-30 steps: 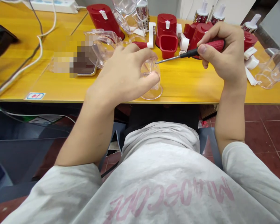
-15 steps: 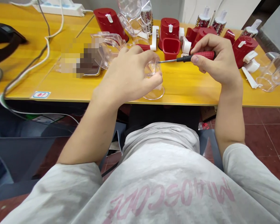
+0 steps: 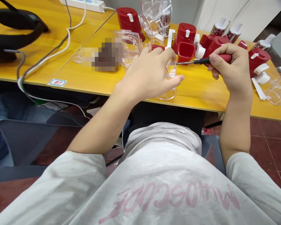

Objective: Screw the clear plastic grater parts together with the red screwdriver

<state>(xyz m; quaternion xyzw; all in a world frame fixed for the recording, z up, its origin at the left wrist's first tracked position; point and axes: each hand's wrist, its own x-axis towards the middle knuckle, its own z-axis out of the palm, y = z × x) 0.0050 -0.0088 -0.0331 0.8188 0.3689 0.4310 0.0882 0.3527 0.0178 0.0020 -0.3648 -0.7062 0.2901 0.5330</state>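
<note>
Firmly clamped: left hand [image 3: 152,75] round clear plastic housing [image 3: 170,71]; right hand [image 3: 233,70] pinching red-handled screwdriver [image 3: 202,61], tip at housing.

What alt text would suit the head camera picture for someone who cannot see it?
A person's left hand grips a clear plastic part on a yellow table, while the right hand holds a red-handled screwdriver, tip at the part. Red housings stand behind.

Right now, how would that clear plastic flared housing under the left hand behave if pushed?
Probably light and stiff: the clear plastic flared housing looks thin-walled, hollow. Glossy, so maybe slippery. It stands near the yellow table edge; a shove could drop it.
</note>
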